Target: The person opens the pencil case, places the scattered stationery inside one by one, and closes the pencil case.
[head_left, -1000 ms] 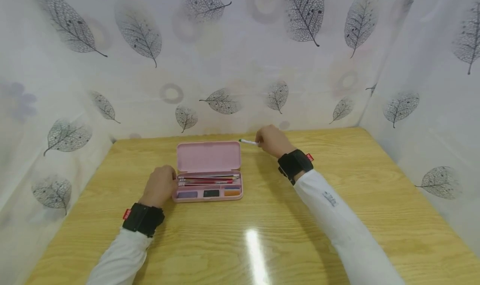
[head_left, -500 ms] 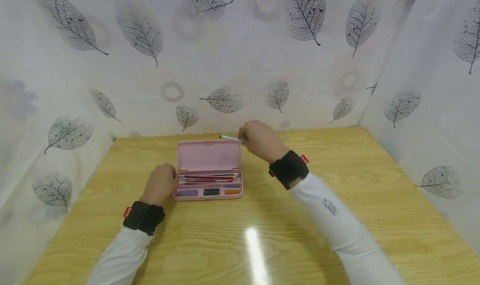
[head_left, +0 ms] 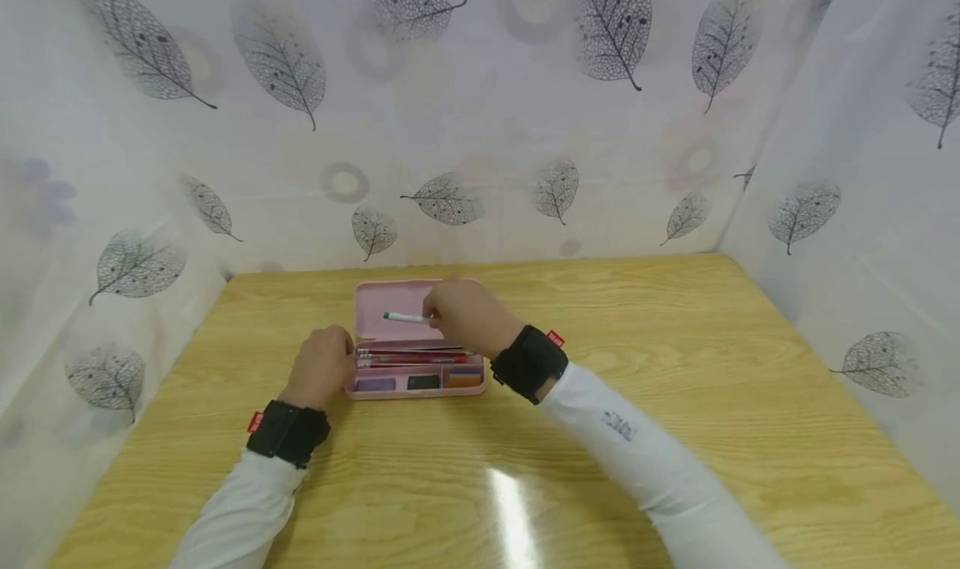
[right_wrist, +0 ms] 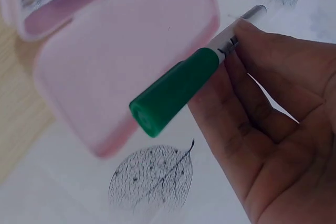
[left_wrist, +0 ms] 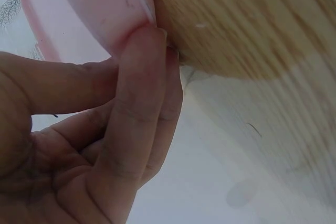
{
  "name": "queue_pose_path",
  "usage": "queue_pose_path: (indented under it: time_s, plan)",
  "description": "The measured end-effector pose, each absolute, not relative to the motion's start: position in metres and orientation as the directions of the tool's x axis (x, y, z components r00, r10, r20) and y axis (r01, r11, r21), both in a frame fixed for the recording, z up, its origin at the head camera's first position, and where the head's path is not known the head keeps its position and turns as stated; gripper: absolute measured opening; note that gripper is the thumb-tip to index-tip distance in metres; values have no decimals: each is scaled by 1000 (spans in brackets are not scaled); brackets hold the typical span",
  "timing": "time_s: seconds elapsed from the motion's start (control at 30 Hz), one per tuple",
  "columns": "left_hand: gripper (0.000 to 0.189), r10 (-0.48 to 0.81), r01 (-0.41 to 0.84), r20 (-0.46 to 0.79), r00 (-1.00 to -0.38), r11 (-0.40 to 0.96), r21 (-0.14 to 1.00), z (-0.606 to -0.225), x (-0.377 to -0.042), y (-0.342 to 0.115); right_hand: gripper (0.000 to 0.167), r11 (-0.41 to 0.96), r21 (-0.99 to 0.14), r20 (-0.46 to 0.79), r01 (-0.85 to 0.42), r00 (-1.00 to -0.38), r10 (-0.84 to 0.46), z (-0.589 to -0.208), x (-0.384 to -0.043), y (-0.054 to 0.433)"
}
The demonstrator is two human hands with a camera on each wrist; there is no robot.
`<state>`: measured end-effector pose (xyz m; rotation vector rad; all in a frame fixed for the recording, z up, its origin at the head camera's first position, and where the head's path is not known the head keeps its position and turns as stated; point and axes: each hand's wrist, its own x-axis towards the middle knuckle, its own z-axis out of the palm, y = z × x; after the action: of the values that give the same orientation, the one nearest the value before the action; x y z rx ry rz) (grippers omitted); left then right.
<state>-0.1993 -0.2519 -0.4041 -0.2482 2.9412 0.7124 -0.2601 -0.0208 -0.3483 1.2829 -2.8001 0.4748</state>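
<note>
A pink pencil case [head_left: 416,394] lies with its lid up on the table, its lid leaning away at the back. My left hand [head_left: 321,369] grips the case's left end; in the left wrist view, thumb and fingers [left_wrist: 139,93] pinch a corner of the pink case [left_wrist: 113,9]. Over the lid, my right hand [head_left: 472,312] pinches a white marker with a green cap [right_wrist: 176,90] between thumb and fingers. The marker [head_left: 405,317] points left in the head view, capped end outermost. Pencils [head_left: 412,358] lie in the case's long compartment, partly behind the right hand.
Small front compartments hold a purple block [head_left: 375,384], a dark block [head_left: 423,382] and an orange piece [head_left: 463,380]. The wooden table [head_left: 637,344] ends at a leaf-patterned curtain [head_left: 480,119] along the back and both sides.
My right hand has carried the marker left and then down toward me, from beyond the case's right back corner to over the lid. The left hand keeps its grip on the case.
</note>
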Motion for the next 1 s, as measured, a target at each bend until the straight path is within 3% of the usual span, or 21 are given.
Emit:
queue_pose_path:
  time_s: [0.2, 0.53, 1.0]
  plan:
    - [9, -129, -180, -142, -981, 871, 456, -405, -201, -254, 13, 585, -288, 119, -758, -635, -763, -354, -252, -42]
    - [9, -135, -193, -160, -978, 877, 440, -406, -203, -255, 15, 610, -205, 69, -765, -633, -771, -375, -244, -57]
    - [10, -106, -152, -126, -986, 881, 448, -407, -203, -257, 15, 599, -176, 71, -782, -616, -784, -386, -243, -60]
